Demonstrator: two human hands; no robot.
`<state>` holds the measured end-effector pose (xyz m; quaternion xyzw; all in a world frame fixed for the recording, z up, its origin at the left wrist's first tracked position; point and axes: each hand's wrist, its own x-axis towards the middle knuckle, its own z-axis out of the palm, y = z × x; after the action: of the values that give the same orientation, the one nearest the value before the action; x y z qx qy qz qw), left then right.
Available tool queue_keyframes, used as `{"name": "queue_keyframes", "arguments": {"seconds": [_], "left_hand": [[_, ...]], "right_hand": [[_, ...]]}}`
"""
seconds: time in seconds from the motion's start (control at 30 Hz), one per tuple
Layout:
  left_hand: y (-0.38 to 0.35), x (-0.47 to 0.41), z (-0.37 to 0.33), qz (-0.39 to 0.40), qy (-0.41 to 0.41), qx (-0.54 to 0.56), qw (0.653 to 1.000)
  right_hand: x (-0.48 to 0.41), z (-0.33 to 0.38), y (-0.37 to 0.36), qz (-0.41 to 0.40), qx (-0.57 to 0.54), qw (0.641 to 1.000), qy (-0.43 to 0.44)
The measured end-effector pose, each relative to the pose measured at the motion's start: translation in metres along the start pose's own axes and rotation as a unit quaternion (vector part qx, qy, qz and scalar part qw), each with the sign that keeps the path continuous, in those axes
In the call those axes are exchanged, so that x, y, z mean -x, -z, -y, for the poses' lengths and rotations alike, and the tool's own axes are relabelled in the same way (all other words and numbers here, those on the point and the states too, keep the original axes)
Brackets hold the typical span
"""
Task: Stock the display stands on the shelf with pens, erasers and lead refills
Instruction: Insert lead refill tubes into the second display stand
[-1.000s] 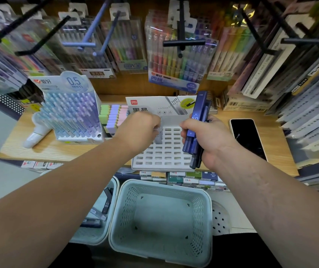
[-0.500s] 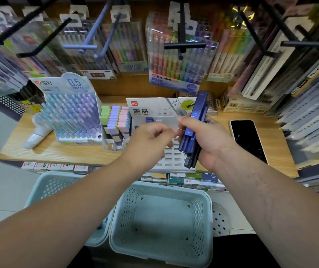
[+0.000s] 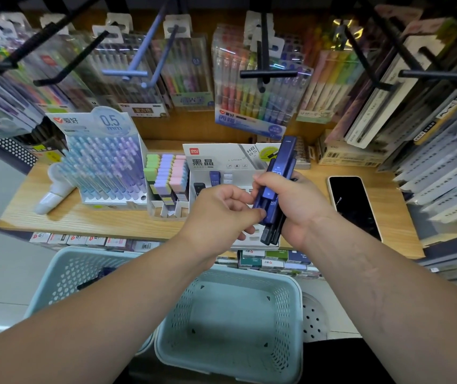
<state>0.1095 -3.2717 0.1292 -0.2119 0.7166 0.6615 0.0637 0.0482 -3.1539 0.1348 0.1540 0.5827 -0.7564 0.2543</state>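
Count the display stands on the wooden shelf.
3. The pen stand at left, the eraser stand beside it, and the lead refill stand further right, partly hidden by the left hand and right hand gripping lead refill cases.

Stationery shop aisle: sealed packs of coloured pens (image 3: 255,101) are hanging in rows from peg hooks (image 3: 266,74) above a wooden shelf (image 3: 105,223). Branded display stands are sitting side by side on it: a pen stand (image 3: 102,164) under a "0.5 mm" header card, an eraser stand (image 3: 166,184) showing pastel blocks, and a lead refill stand (image 3: 216,162) marked "HB 0.5". Barcoded cartons (image 3: 346,157) are sitting at the back, small boxed stock (image 3: 274,263) is lining the tier below, and plastic baskets (image 3: 177,328) are standing in front. The right hand (image 3: 302,206) is gripping a bundle of identical lead refill cases (image 3: 280,167), with the left hand (image 3: 219,214) pinching one.
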Motion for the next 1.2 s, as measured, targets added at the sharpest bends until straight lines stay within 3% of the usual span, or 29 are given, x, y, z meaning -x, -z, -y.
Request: {"name": "queue_keyframes", "arguments": {"seconds": [0.53, 0.77, 1.03, 1.2], "left_hand": [[0.016, -0.005, 0.002, 0.009, 0.028, 0.093, 0.995], [0.034, -0.009, -0.003, -0.014, -0.038, 0.087, 0.995], [0.056, -0.009, -0.015, 0.098, -0.100, 0.058, 0.988], [0.064, -0.014, -0.019, 0.055, -0.152, 0.002, 0.987]], "right_hand": [[-0.003, 0.000, -0.002, -0.035, 0.004, 0.999, -0.004], [-0.005, -0.001, -0.001, -0.055, -0.002, 0.998, 0.002], [-0.005, -0.001, -0.003, -0.048, -0.010, 0.999, -0.015], [-0.002, -0.004, -0.008, -0.017, 0.006, 0.999, -0.029]]}}
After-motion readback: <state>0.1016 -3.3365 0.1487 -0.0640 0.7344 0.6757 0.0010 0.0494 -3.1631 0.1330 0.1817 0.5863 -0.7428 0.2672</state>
